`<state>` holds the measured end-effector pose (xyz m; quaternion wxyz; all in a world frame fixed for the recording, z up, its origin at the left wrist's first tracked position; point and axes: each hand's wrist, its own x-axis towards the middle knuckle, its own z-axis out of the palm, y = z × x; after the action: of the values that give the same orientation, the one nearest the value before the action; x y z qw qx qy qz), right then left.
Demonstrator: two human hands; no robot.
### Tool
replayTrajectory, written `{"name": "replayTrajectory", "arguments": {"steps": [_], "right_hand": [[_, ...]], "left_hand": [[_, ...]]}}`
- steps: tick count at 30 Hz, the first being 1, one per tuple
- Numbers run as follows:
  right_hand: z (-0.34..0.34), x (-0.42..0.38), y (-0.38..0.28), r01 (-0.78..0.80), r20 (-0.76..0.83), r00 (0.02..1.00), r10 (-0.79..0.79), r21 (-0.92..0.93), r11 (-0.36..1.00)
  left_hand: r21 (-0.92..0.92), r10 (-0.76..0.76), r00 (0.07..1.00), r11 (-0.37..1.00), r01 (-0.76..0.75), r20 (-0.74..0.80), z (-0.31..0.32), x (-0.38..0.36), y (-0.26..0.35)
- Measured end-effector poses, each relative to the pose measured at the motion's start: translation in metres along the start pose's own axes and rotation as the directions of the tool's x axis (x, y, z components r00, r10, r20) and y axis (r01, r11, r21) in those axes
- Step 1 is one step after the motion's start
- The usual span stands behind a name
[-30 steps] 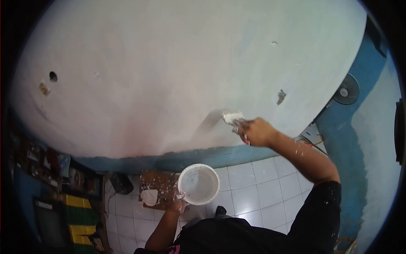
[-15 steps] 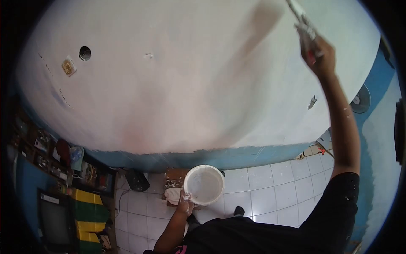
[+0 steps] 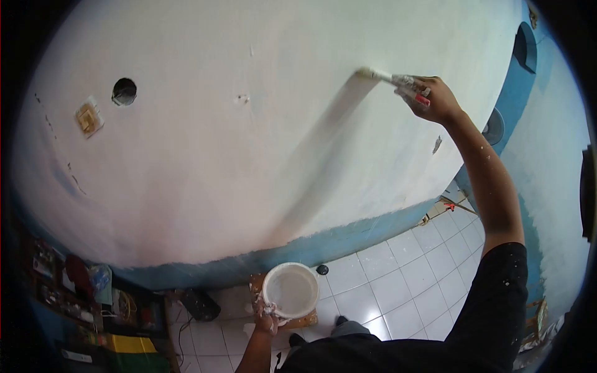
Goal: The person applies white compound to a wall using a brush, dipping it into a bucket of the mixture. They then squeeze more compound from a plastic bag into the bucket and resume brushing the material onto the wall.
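My right hand is closed around the handle of a paintbrush, its end red and its body smeared with white. The bristles meet the white-painted wall, or come very close to it, and a shadow falls down and left from them. Low in the view, my left hand grips the near left rim of a white bucket. White paint coats its fingers. Pale liquid shows inside the bucket.
Unpainted blue runs along the wall's foot. A round hole and an electrical box interrupt the wall at left. Cluttered shelves stand lower left. Cardboard lies below the bucket on white floor tiles.
My right hand has come down and left with the paintbrush, from near the top edge. The view has turned. My left hand still holds the bucket.
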<state>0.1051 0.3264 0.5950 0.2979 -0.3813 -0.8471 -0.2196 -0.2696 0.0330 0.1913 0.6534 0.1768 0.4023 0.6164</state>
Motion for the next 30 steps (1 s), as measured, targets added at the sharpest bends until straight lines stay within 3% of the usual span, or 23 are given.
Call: {"name": "replayTrajectory", "arguments": {"steps": [3,4,5,6,8,11,13,15,16,17,19,21,22,23,24,25,26,28,29,30], "right_hand": [[0.027,-0.013,0.018,0.127,-0.426,0.891,-0.155,-0.094,0.987],[0.052,-0.034,0.029,0.037,-0.333,0.941,-0.059,-0.072,0.997],[0.088,-0.058,0.033,0.119,-0.214,0.965,-0.154,-0.168,0.979],[0.124,-0.081,0.035,0.217,-0.091,0.965,-0.245,-0.242,0.946],[0.149,-0.123,0.009,0.394,0.065,0.918,-0.391,-0.242,0.887],[0.140,-0.134,0.010,0.499,0.307,0.797,-0.520,0.151,0.854],[0.119,-0.116,0.026,0.321,0.348,0.864,-0.364,0.176,0.931],[0.066,-0.070,0.065,0.322,0.201,0.913,-0.355,0.180,0.929],[0.046,-0.056,0.079,0.191,0.048,0.978,-0.201,0.162,0.968],[0.022,-0.044,0.087,0.162,-0.092,0.983,-0.159,0.031,0.986],[0.000,-0.026,0.083,0.076,-0.530,0.841,-0.108,-0.082,0.994],[0.018,-0.028,0.064,-0.041,-0.604,0.796,-0.041,-0.120,0.992],[0.054,-0.044,0.068,-0.099,-0.409,0.911,0.042,-0.119,0.988],[0.096,-0.074,0.059,0.026,-0.266,0.961,-0.074,-0.179,0.984],[0.139,-0.103,0.049,0.162,-0.112,0.976,-0.187,-0.200,0.966],[0.158,-0.128,0.024,0.283,-0.143,0.945,-0.293,-0.088,0.955],[0.174,-0.154,0.007,0.293,-0.062,0.955,-0.291,0.033,0.955],[0.199,-0.190,-0.024,0.089,0.150,0.979,-0.135,0.279,0.956],[0.198,-0.194,-0.040,-0.055,0.330,0.942,-0.059,0.328,0.943],[0.199,-0.193,-0.051,-0.054,0.395,0.915,-0.086,0.330,0.943]], "left_hand": [[-0.052,-0.043,0.999,0.998,0.044,0.023,0.005,0.013,-0.011],[-0.065,-0.080,0.997,0.995,0.080,0.009,0.008,0.017,-0.013],[-0.080,-0.114,0.993,0.990,0.113,-0.008,0.011,0.020,-0.016],[0.047,-0.040,0.997,0.998,0.037,0.066,0.010,0.025,-0.022],[0.054,0.025,0.995,0.998,-0.031,0.097,0.025,0.031,-0.024],[-0.031,0.001,0.997,1.000,0.001,0.075,0.052,0.035,-0.018],[-0.120,-0.051,0.997,0.991,0.056,0.050,0.064,0.033,-0.014],[-0.130,-0.047,0.998,0.990,0.052,0.036,0.054,0.037,-0.021],[-0.098,-0.035,0.999,0.995,0.035,0.005,0.054,0.039,-0.021],[-0.055,-0.002,1.000,0.999,0.001,-0.008,0.055,0.039,-0.022],[0.045,0.085,0.996,0.995,-0.084,-0.021,0.060,0.037,-0.023],[0.097,0.156,0.988,0.983,-0.155,-0.002,0.070,0.038,-0.026],[0.107,0.167,0.986,0.980,-0.167,0.011,0.076,0.037,-0.023],[0.124,0.174,0.984,0.977,-0.176,0.028,0.077,0.033,-0.021],[0.023,0.134,0.989,0.991,-0.133,-0.055,0.075,0.031,-0.022],[-0.077,0.084,0.989,0.993,-0.094,-0.125,0.071,0.033,-0.024],[-0.179,0.029,0.983,0.982,-0.062,-0.180,0.066,0.035,-0.027],[0.013,0.080,0.992,0.997,-0.079,-0.095,0.049,0.034,-0.027],[0.109,0.091,0.995,0.990,-0.085,-0.049,0.044,0.030,-0.027],[0.116,0.091,0.994,0.990,-0.084,-0.055,0.044,0.028,-0.024]]}}
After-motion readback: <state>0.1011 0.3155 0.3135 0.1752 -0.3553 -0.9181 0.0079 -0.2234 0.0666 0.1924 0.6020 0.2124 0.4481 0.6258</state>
